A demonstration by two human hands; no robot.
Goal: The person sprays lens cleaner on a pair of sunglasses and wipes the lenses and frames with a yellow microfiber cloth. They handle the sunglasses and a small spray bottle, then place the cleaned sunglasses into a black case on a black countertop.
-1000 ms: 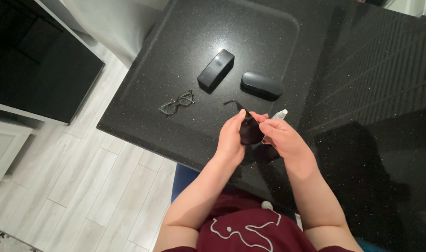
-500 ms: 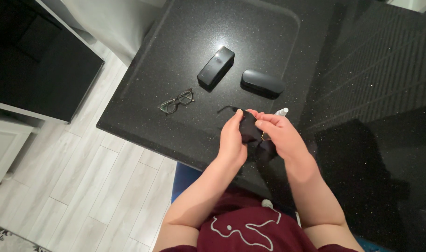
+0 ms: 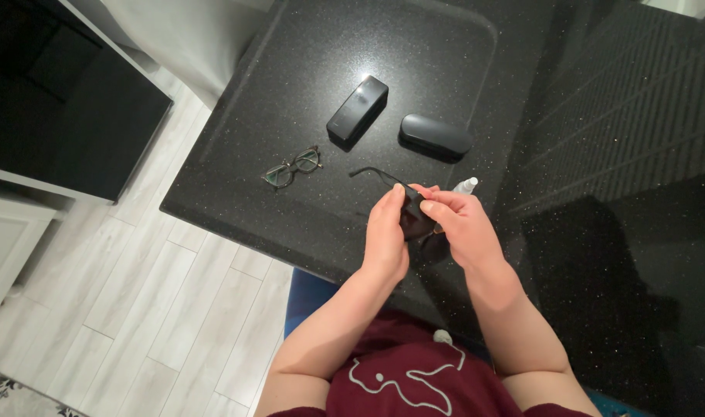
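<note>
Dark glasses (image 3: 414,218) were held above the counter (image 3: 306,100) at its 6 o'clock edge, pinched between the left hand (image 3: 386,235) and right hand (image 3: 459,224), both closed on them. They were judged light and fragile, best gripped by the frame rather than the lenses.

From my view I see two bare forearms ending in the left hand (image 3: 385,232) and the right hand (image 3: 462,225), no rings, watch or sleeves on them, and below them a dark maroon short-sleeved top with a thin white line drawing across its chest.
</note>
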